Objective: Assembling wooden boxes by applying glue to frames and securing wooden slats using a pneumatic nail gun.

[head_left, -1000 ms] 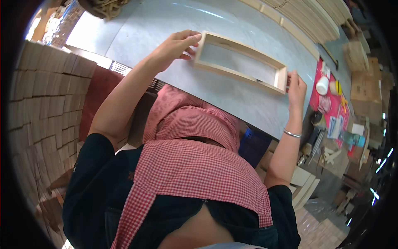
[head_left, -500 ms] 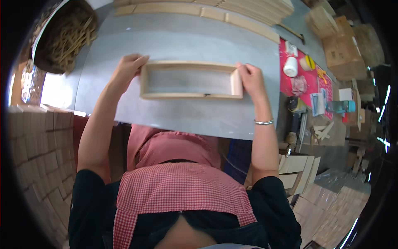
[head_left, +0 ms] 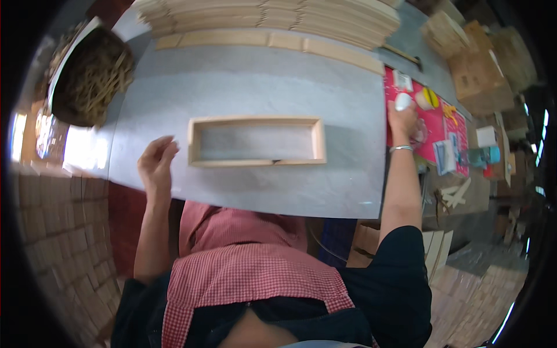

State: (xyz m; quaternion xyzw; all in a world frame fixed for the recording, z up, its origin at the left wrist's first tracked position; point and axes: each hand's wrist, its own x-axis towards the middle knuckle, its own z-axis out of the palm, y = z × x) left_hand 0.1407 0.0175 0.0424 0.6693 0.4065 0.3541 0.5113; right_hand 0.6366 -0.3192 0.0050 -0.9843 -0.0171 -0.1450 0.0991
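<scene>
A rectangular pale wooden frame (head_left: 232, 163) lies on the grey tabletop (head_left: 255, 191), with a dark mark on its near side. My left hand (head_left: 155, 164) is off to the left of the frame, apart from it. Its fingers are loosely bent and hold nothing that I can see. Over on the right, my right hand (head_left: 402, 122) has its fingers closed round a white bottle (head_left: 403, 101), which stands on a red mat (head_left: 426, 152). The hand covers the bottle's lower part.
Stacked wooden strips (head_left: 278, 17) line the table's far side, with a hammer (head_left: 403, 55) to their right. A yellow-and-white tape roll (head_left: 427, 98) sits beside the bottle. At far left stands a bin of wood scraps (head_left: 96, 75); wooden blocks (head_left: 58, 220) are piled below it.
Both hands have let go of the wooden frame, which now rests on the table. My left hand has drawn back toward me. My right hand has moved right and taken hold of the white bottle.
</scene>
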